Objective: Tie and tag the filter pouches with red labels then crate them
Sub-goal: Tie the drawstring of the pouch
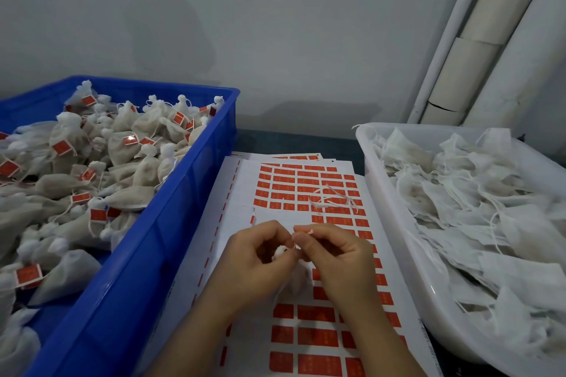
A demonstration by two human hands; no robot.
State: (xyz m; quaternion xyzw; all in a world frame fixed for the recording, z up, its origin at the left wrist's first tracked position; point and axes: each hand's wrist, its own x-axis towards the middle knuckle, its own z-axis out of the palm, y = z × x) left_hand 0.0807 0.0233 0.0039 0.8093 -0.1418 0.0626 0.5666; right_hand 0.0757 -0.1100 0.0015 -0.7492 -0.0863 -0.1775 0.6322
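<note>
Together, left hand [260, 257] and right hand [333, 254] pinch a pouch [294, 283].

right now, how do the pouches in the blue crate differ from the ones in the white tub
The crate pouches in the blue crate are plump and tied shut at the neck; the tub pouches in the white tub lie flat with loose strings. The crate pouches carry red labels; the tub pouches show none. Both are white mesh.
</note>
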